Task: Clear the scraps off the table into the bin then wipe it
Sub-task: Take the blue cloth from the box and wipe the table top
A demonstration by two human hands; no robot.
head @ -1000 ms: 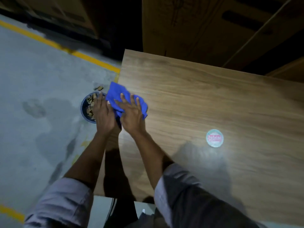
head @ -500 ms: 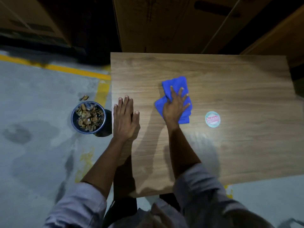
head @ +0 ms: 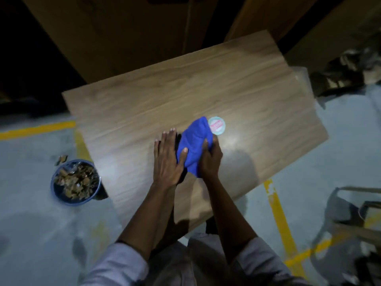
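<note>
Between my hands: blue cloth [head: 194, 145], bunched, mid-table [head: 206, 79], long axis near-to-far, far tip at round sticker [head: 216, 125]. Right hand [head: 210, 158] grips its right edge, fingers curled. Left hand [head: 167, 159] flat, thumb on cloth. Bin [head: 59, 198] with scraps [head: 76, 179] on floor, well left.

This looks like a dimly lit warehouse or factory floor. The bare grey concrete floor [head: 31, 234] is stained and marked with painted yellow lines [head: 37, 129], on the left and again at the near right. Large brown cardboard cartons [head: 123, 38] stand along the far side of a plain wood-grain table [head: 206, 89]. A blue bin [head: 72, 203] of brown scraps [head: 76, 180] sits on the floor to the table's left
</note>
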